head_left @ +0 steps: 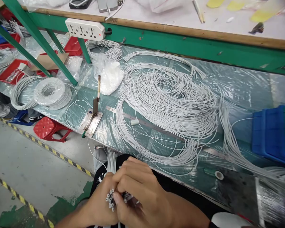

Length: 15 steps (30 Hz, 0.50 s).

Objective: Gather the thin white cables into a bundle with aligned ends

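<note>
Near the bottom centre, my left hand (99,202) is wrapped round a bundle of thin white tubes (111,161), whose cut, hollow ends face up by my thumb. My right hand (139,186) lies against it, fingers curled over the same bundle, the thumb pressing on the tube ends. The rest of the bundle hangs over my lap beside the table edge. In front of my hands, a large coil of white tubing (171,101) covers the plastic-sheeted table (247,85). A metal cutter with an upright handle (92,122) stands at the table's left front edge.
Wrapped rolls (52,93), a plastic bag (109,77) and red trays (13,71) lie to the left. Blue bins (270,133) stand at the right. A green shelf with a power strip (85,29) crosses the back. A red stool (49,128) is below; another person's arm shows far left.
</note>
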### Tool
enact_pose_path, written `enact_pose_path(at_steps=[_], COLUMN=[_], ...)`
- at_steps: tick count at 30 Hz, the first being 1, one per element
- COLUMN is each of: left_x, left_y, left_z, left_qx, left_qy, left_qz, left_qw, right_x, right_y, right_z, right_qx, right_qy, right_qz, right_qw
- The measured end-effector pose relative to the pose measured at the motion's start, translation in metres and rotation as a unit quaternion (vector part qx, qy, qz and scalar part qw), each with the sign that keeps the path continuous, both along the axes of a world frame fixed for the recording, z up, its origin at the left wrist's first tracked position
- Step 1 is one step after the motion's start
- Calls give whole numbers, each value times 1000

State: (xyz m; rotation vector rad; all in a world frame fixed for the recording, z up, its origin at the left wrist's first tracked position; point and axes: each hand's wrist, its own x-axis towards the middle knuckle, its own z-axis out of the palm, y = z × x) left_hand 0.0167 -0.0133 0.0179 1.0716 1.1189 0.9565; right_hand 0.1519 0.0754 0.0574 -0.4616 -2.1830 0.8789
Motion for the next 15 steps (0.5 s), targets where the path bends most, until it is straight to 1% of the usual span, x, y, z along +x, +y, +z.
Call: enact_pose_path(at_steps=[5, 9, 11, 15], left_x=[-4, -2, -1, -1], left_y=[1, 3, 5, 6], left_z=[1, 0, 2, 7], left_qx=[-13, -55, -72, -79], left_qy=[-3, -14, -21, -22], left_qz=[7, -4, -11, -9], left_qw=[1000, 998, 997, 997], right_x=[1, 2, 2, 2], right_y=[2, 2, 2, 1], right_z=[1, 1, 0, 1], right_qx=[11, 5, -1, -6], right_qy=[-23, -19, -21, -25], right_qz=[16, 20, 23, 26], right_qw=[1000, 1000, 1000, 999])
